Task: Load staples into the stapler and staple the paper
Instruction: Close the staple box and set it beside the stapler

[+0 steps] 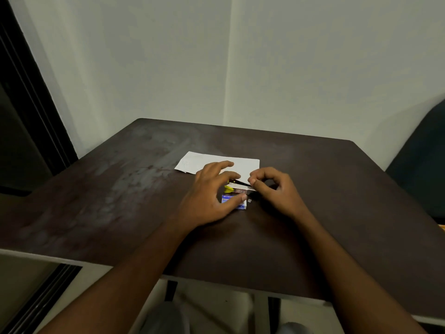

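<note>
A: Head view, entry one: a dark brown table [120, 189] is shown, with a white paper [243, 162] laid flat toward its far middle. What is listed nearer than the paper?

B: A yellow stapler [237, 188] is recorded just in front of the paper's near edge, its metal part turned to the right. Directly below it in the frame, a small blue and white staple box [234, 204] is seen, touching or nearly touching the stapler.

A: And the hands?

B: The left hand [209, 198] is spread over both items; fingers are laid over the stapler's far side and the thumb is pressed against the box. The right hand [274, 189] is curled, thumb and forefinger pinched together at the stapler's right end. Whether a staple strip is gripped there cannot be told.

A: Other entries?

B: A dark chair [423, 165] is noted at the right edge.
</note>
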